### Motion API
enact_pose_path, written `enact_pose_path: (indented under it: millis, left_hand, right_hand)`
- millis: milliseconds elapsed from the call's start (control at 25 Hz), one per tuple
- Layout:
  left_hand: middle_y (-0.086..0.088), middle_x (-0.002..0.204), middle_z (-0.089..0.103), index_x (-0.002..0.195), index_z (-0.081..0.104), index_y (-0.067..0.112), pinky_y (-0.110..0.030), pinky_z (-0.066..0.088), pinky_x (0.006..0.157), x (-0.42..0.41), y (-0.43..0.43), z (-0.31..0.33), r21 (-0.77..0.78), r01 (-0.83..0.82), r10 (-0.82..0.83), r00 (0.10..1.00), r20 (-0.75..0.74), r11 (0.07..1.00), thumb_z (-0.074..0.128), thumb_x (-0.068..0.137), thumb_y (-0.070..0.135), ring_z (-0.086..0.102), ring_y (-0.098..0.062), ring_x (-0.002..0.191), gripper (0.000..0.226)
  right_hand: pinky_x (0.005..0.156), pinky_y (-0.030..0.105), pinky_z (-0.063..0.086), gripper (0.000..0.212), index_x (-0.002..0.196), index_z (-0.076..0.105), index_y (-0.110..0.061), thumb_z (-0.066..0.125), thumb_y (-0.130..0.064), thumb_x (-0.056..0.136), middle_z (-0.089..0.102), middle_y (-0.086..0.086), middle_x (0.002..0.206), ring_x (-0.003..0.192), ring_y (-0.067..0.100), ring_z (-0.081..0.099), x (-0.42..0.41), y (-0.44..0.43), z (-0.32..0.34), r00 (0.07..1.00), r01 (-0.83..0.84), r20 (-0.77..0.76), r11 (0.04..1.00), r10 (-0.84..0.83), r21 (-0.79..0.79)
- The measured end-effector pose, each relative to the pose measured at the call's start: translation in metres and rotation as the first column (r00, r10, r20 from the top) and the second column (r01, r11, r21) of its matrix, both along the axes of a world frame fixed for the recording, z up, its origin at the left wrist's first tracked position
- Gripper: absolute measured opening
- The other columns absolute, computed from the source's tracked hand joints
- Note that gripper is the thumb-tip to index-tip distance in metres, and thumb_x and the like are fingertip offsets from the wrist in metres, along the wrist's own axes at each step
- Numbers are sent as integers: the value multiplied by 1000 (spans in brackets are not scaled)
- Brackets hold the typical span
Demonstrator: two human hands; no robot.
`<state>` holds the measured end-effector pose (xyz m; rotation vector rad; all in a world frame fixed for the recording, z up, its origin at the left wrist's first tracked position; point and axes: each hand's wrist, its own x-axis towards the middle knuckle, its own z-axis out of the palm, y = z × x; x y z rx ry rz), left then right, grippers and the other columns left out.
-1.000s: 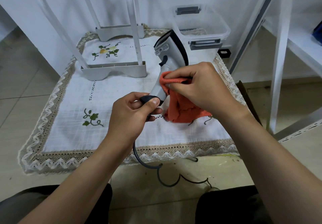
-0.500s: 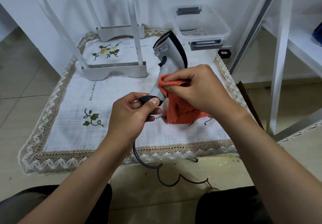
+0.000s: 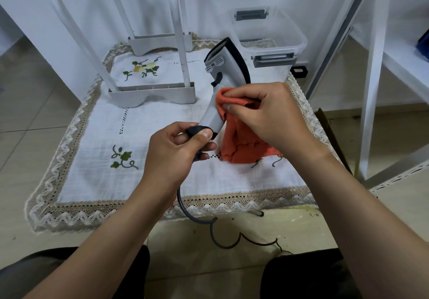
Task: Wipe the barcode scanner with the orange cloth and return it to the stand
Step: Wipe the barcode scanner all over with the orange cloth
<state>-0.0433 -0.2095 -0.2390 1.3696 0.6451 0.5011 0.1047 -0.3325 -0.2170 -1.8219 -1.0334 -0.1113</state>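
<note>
A grey and black barcode scanner (image 3: pixel 226 66) is held up over the embroidered white tablecloth (image 3: pixel 97 136), its head pointing away from me. My left hand (image 3: pixel 176 152) grips the black base of its handle, where the dark cable (image 3: pixel 185 208) comes out. My right hand (image 3: pixel 267 115) pinches the orange cloth (image 3: pixel 241 145) against the right side of the handle; the rest of the cloth hangs down to the tablecloth. I cannot pick out a scanner stand in this view.
Two white plastic frames with flat feet (image 3: pixel 151 94) stand on the back left of the tablecloth. A clear lidded storage box (image 3: pixel 267 31) sits behind the scanner. White shelf legs (image 3: pixel 373 78) rise at the right. The cable trails over the floor near my knees.
My right hand with the cloth slid slightly down and back up along the scanner handle. The left hand and the scanner have hardly moved.
</note>
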Motion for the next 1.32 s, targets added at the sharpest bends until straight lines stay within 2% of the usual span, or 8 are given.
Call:
enact_pose_path:
  millis: [80,320,480,680,840,1000,1120,1320]
  left_hand:
    - [-3,74,78,102,70,4,-24,57,59,1,0,0,-1,-3,3,1000,5,1000,73,90,2,79,-22,73,12]
    - [-14,87,79,103,73,1,-25,59,62,-1,1,0,-4,-10,10,1000,-13,1000,73,91,4,79,-23,76,12]
    - [-9,82,80,99,74,3,-24,59,62,-1,0,0,-24,-8,8,1000,-10,1000,73,91,4,78,-21,73,8]
    - [-12,85,80,97,74,5,-24,58,62,0,0,0,-18,-18,18,1000,-20,1000,73,91,5,79,-22,75,6]
    - [-11,85,81,97,75,5,-23,58,62,-1,0,0,-26,-3,3,1000,-15,1000,73,91,5,78,-20,73,6]
    - [-12,85,80,97,74,4,-23,59,61,0,0,1,-25,-25,24,1000,-19,999,73,91,4,78,-20,72,6]
    - [-10,83,80,96,75,5,-23,59,62,-1,1,1,-28,-13,12,1000,-12,1000,73,91,4,77,-19,72,6]
    - [-15,88,80,99,74,2,-24,59,62,-1,1,1,-19,-13,13,1000,-18,1000,73,91,5,78,-22,74,9]
  right_hand:
    - [83,13,52,21,101,81,-19,80,-9,84,75,-18,96,94,-7,71,-2,-1,3,999,-36,-3,999,36,28]
    - [76,5,47,18,99,82,-23,79,-12,84,78,-17,92,88,-10,68,-9,2,1,998,-65,-3,993,65,-101]
    - [76,8,50,16,97,83,-24,80,-15,84,78,-15,94,90,-7,70,-12,3,0,986,-165,-48,971,159,-172]
    - [74,8,48,17,98,83,-24,78,-14,84,78,-15,91,85,-7,69,-8,2,-1,1000,-19,-8,997,18,-77]
    - [78,12,52,16,95,83,-23,79,-12,84,80,-11,94,90,-5,71,-11,2,0,981,-190,-67,968,182,-162]
    - [73,5,44,18,97,83,-24,78,-13,84,79,-14,93,88,-8,69,-9,3,-1,999,-54,-13,992,53,-112]
    - [77,9,50,16,96,83,-23,80,-13,83,80,-11,95,90,-6,71,-11,3,-1,985,-171,-61,972,163,-164]
    - [73,4,44,17,97,83,-23,79,-12,84,70,-30,84,83,-16,66,-9,2,-1,997,-80,-23,991,78,-104]
